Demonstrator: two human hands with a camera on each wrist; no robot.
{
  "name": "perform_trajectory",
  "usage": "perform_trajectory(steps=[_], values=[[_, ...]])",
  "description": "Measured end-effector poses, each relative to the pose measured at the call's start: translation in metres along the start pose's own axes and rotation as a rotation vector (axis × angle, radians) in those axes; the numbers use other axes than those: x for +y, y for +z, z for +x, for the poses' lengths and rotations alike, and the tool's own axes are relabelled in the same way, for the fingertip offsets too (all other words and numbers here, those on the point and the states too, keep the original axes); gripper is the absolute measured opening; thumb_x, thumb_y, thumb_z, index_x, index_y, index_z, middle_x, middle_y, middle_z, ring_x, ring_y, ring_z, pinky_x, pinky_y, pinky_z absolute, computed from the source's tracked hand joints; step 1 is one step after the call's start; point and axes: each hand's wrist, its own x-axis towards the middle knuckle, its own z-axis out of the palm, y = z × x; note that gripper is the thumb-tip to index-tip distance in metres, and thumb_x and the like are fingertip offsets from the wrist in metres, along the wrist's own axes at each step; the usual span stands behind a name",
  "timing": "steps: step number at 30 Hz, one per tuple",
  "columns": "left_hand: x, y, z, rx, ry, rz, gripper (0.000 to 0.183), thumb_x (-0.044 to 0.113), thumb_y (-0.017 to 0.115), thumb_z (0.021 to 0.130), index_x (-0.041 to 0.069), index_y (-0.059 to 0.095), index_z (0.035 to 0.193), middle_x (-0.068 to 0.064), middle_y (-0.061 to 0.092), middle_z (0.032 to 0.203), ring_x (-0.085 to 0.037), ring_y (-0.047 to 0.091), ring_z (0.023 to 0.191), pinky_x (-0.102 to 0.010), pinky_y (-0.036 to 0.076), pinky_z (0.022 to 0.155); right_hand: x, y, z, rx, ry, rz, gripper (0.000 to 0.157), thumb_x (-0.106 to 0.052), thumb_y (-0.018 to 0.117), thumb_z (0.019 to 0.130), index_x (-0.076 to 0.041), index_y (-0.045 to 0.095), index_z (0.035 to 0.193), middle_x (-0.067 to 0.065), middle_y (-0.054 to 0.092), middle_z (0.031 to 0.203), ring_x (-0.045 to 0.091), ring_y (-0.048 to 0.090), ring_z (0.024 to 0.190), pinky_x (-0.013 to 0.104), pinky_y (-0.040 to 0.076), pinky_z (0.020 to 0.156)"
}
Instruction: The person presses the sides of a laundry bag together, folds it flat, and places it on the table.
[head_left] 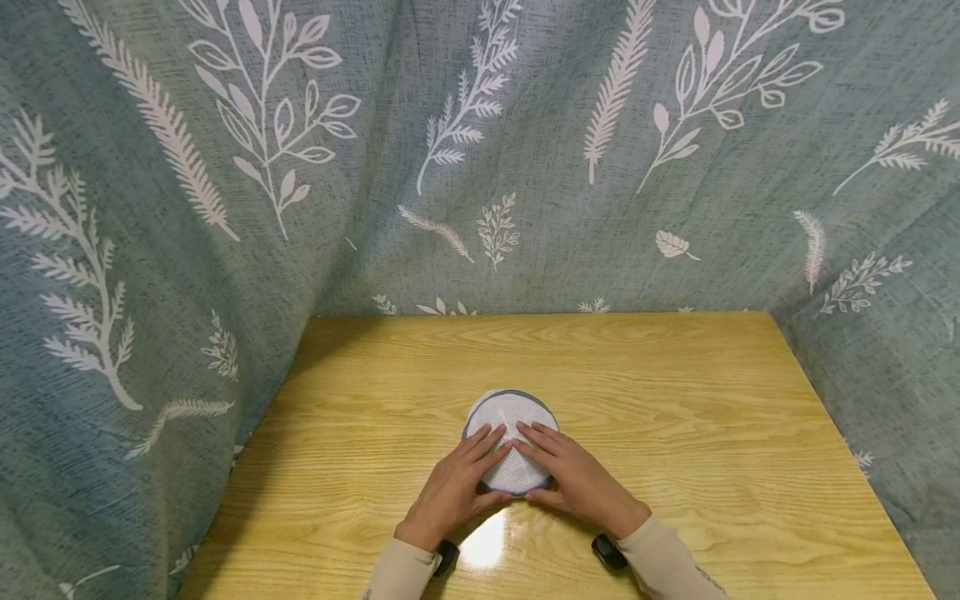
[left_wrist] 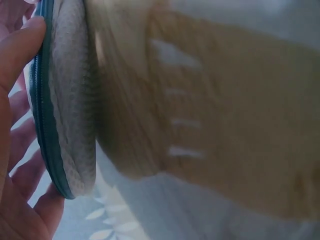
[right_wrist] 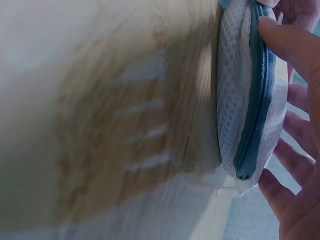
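A round white mesh laundry bag [head_left: 517, 406] with a blue zipped rim sits on the table. My left hand [head_left: 452, 486] holds its left side, fingers spread over the top and thumb at the near rim. Mirroring it, my right hand [head_left: 583, 483] holds the right side the same way. The fingertips of both hands almost meet at the middle of the bag. In the left wrist view, the thumb presses beside the teal zipper [left_wrist: 44, 105]. The right wrist view shows the zipper's end and the puffy mesh side [right_wrist: 232, 85]. What the bag contains cannot be seen.
The wood-grain table [head_left: 637, 375] reflects a bright spot of light near its front. Blue-grey curtains [head_left: 540, 225] with white leaf prints hang along the back and both sides. Dark wrist bands [head_left: 609, 552] and beige sleeves [head_left: 667, 558] are at the near edge.
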Motion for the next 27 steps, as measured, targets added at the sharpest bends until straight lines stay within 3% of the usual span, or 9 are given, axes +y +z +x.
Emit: perform_trajectory(steps=[7,27], values=[[-0.0016,0.0007,0.0005,-0.017,-0.010,-0.029,0.072,0.052,0.061,0.082,0.016,0.042,0.141,-0.003,0.031,0.149,-0.024,0.029,0.135,-0.042,0.037,0.102,0.0017,-0.0008,0.0013,0.009,-0.030,-0.002,0.076,-0.047,0.065,0.083,-0.011,0.036,0.144,0.008,0.029,0.149,0.027,0.031,0.133,0.046,0.035,0.101],[-0.0002,0.0025,0.0013,-0.053,-0.050,-0.087,0.070,0.050,0.062,0.083,0.015,0.042,0.141,-0.004,0.031,0.149,-0.025,0.028,0.135,-0.045,0.037,0.101,0.0046,0.0049,0.0022,0.024,-0.035,-0.008,0.076,-0.044,0.069,0.081,-0.011,0.039,0.143,0.008,0.032,0.148,0.029,0.033,0.132,0.047,0.036,0.101]])
